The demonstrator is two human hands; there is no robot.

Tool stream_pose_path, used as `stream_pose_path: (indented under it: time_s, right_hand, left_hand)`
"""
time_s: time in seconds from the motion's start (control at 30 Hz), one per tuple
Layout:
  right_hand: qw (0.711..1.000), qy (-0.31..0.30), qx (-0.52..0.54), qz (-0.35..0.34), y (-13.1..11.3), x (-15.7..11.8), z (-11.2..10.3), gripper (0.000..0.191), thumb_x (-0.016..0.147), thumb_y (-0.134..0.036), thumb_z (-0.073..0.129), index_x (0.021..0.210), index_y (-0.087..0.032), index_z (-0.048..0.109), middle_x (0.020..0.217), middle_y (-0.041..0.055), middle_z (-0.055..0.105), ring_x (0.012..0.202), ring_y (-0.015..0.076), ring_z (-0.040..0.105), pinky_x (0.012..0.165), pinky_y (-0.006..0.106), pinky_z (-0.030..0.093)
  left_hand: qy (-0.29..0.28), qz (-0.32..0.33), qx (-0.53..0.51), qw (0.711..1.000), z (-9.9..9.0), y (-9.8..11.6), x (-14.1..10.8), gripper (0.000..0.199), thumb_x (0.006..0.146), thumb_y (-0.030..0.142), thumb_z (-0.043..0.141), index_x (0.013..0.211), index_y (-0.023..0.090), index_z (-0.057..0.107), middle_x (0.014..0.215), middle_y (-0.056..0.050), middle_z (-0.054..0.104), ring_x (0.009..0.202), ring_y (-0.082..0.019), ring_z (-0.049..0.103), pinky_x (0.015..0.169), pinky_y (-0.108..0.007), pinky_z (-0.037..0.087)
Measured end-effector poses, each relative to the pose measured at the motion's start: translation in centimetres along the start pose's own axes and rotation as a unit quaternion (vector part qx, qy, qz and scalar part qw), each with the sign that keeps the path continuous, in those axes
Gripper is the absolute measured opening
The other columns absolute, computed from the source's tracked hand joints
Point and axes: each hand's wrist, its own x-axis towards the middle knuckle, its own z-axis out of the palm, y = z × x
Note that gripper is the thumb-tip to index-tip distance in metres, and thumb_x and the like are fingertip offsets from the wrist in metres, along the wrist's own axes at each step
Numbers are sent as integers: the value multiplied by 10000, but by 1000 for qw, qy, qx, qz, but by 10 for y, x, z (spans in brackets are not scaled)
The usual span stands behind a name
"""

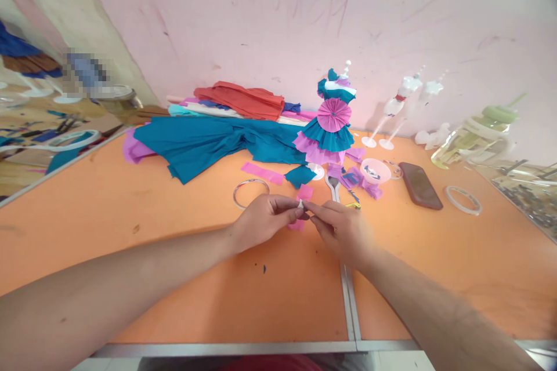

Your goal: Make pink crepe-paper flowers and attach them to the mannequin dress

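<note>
My left hand (261, 221) is closed, its thumb and fingers pinching a small white piece (300, 204) over the orange table (183, 290). From the right, the fingertips of my right hand (343, 229) touch that same piece. Whether the right fingers grip it or only press on it is hard to tell. Under the fingertips lies a pink paper strip (306, 191), partly hidden. Just beyond stands a small mannequin in a teal and pink crepe-paper dress (333, 115). Scissors (333, 182) rest between the dress and my right hand.
Teal crepe paper (209, 142) and a red folded stack (243, 99) lie along the wall. A tape ring (251, 193), pink bowl (375, 171), phone (420, 185), another ring (463, 200), white mannequins (407, 90) and a green-lidded bottle (483, 130) stand or lie around.
</note>
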Motion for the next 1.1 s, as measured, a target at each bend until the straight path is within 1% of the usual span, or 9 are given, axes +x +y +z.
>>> stream_pose_path:
  time_s: [0.17, 0.27, 0.4, 0.57, 0.7, 0.9, 1.1]
  right_hand:
    - [1000, 4, -4, -22, 0, -1, 1, 373, 985, -198, 512, 1317, -258, 672, 850, 21, 710, 678, 116, 633, 635, 226, 477]
    - [998, 16, -47, -42, -2, -1, -1, 365, 988, -218, 514, 1314, -238, 676, 846, 27, 714, 659, 115, 623, 607, 228, 455]
    - [995, 32, -83, -44, -4, -2, -4, 345, 985, -205, 503, 1255, -237, 715, 862, 34, 726, 683, 119, 639, 605, 225, 451]
    - [997, 36, -57, -33, -3, -2, -4, 350, 967, -172, 516, 1230, -257, 730, 857, 25, 721, 679, 112, 640, 609, 219, 450]
    - [999, 32, -18, -13, 0, -1, -3, 337, 959, -169, 533, 1206, -269, 739, 852, 14, 710, 675, 110, 640, 631, 223, 478]
    - [1000, 27, -9, 7, 0, 1, -6, 284, 943, -198, 565, 1141, -257, 759, 870, 18, 718, 620, 103, 614, 588, 229, 473]
    - [1000, 25, 2, 12, -3, 2, -7, 279, 939, -202, 565, 1132, -247, 761, 876, 22, 724, 628, 103, 617, 606, 228, 477]
  left_hand:
    - [11, 5, -13, 1000, 0, -4, 1, 441, 902, 526, 647, 1114, 162, 776, 1076, -108, 791, 1021, -282, 736, 909, -379, 584]
    - [-2, 4, -18, 1000, 1, -6, 1, 418, 918, 500, 634, 1134, 169, 772, 1093, -107, 789, 1033, -279, 736, 929, -384, 584]
    - [-18, -3, -43, 999, 3, -5, 0, 402, 928, 453, 636, 1158, 148, 761, 1132, -126, 778, 1081, -280, 725, 966, -390, 572]
    - [-8, -1, -43, 999, 4, -3, -1, 374, 930, 422, 631, 1162, 158, 761, 1107, -121, 785, 1050, -265, 738, 936, -376, 587]
    - [-18, -3, -41, 999, 4, -4, -1, 359, 940, 413, 617, 1176, 182, 758, 1104, -102, 788, 1060, -255, 738, 943, -359, 587]
    - [-36, -5, -21, 999, 4, -5, -1, 382, 924, 472, 636, 1161, 204, 769, 1138, -81, 783, 1066, -255, 734, 954, -355, 585]
    - [-27, -7, 9, 1000, 3, -5, 0, 386, 920, 503, 636, 1148, 225, 777, 1100, -63, 794, 1042, -241, 734, 953, -347, 582]
